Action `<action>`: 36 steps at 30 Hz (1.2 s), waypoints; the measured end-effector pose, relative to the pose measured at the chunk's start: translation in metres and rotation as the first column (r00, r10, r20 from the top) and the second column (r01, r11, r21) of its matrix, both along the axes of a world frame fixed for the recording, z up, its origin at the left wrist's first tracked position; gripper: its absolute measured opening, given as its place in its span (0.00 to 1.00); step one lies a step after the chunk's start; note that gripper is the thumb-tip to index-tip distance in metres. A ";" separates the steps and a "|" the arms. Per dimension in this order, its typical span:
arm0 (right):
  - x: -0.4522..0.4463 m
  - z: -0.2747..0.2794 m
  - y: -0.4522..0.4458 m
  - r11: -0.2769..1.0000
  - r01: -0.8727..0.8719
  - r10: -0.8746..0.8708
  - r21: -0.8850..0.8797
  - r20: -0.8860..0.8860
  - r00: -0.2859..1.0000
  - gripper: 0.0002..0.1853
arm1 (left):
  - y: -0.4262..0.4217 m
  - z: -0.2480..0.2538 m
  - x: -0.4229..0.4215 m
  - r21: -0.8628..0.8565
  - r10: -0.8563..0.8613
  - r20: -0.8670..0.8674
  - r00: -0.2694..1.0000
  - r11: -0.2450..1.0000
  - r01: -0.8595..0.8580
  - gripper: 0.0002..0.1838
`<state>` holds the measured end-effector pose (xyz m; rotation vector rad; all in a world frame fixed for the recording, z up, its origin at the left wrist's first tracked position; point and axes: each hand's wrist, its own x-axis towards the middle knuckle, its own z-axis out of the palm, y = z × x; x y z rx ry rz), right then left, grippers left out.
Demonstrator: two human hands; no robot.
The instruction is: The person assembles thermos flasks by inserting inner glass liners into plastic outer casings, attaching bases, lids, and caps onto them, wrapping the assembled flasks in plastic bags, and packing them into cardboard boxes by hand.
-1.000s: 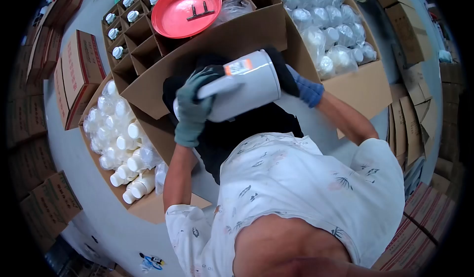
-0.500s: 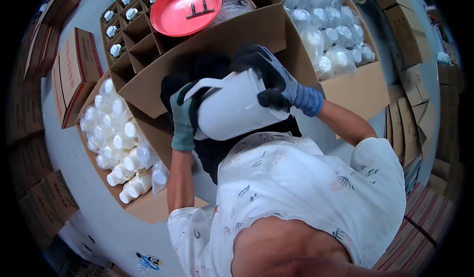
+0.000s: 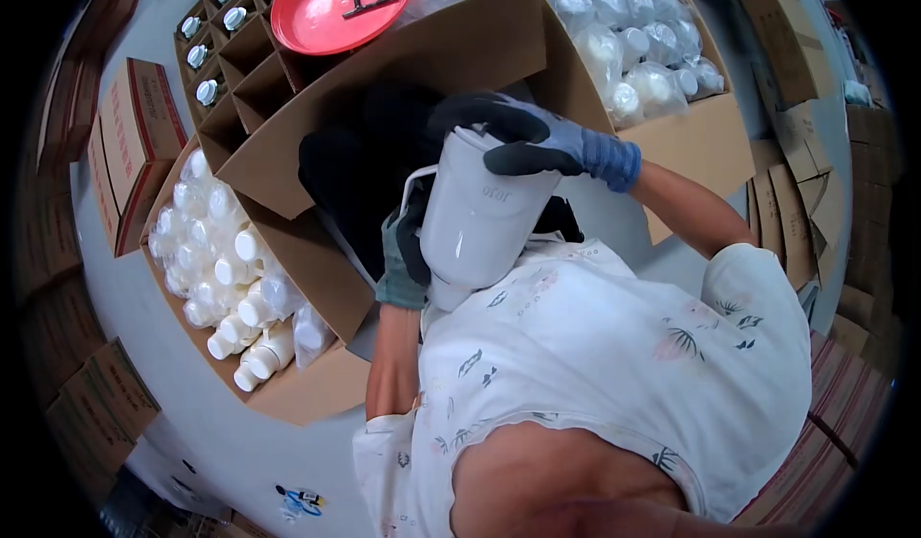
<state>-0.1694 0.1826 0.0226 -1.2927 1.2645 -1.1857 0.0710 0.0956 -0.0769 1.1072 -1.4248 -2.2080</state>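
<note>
A white jug (image 3: 484, 216) with a looped handle (image 3: 414, 192) is held close to my chest, tilted, with faint lettering on its side. My left hand (image 3: 403, 255), in a green and black glove, is closed around the jug's lower part by the handle; some of its fingers are hidden. Near the other end, my right hand (image 3: 523, 135) wears a blue-grey and black glove. Its fingers wrap over the rim and its thumb presses on the side. Beyond the hands stands a divided carton (image 3: 403, 87) with white-capped bottles (image 3: 207, 92) in some compartments.
A red dish (image 3: 326, 20) with small dark metal parts (image 3: 369, 0) rests on the divided carton. To the left, an open carton (image 3: 317, 384) holds white bottles; another carton (image 3: 686, 144) at the right holds bagged ones. Closed boxes (image 3: 144, 144) stand farther left.
The jug has swung more upright in the view and drawn nearer my chest. My left hand moved right and down along with it; both hands still hold it. The camera view has shifted slightly.
</note>
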 end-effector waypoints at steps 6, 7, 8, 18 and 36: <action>-0.006 -0.001 0.009 0.990 0.061 -0.066 0.127 0.037 0.997 0.37 | 0.013 0.025 -0.004 -0.274 0.133 0.094 0.987 0.956 -0.103 0.16; -0.008 -0.004 0.011 0.986 0.059 -0.070 0.157 0.065 0.995 0.37 | 0.018 0.025 -0.004 -0.295 0.177 0.098 0.979 0.945 -0.141 0.16; -0.009 -0.005 0.010 0.992 0.043 -0.050 0.118 0.061 0.997 0.38 | 0.020 0.024 -0.004 -0.316 0.227 0.099 0.969 0.931 -0.186 0.16; -0.004 0.018 0.010 0.992 -0.031 -0.004 -0.119 -0.278 0.961 0.30 | 0.011 -0.012 0.029 -0.526 -0.055 0.070 0.996 0.846 0.084 0.16; -0.093 -0.093 0.014 0.796 0.596 -0.602 -0.101 -0.036 0.798 0.24 | -0.073 0.102 -0.012 -0.813 -0.119 -0.143 0.983 0.580 -0.048 0.18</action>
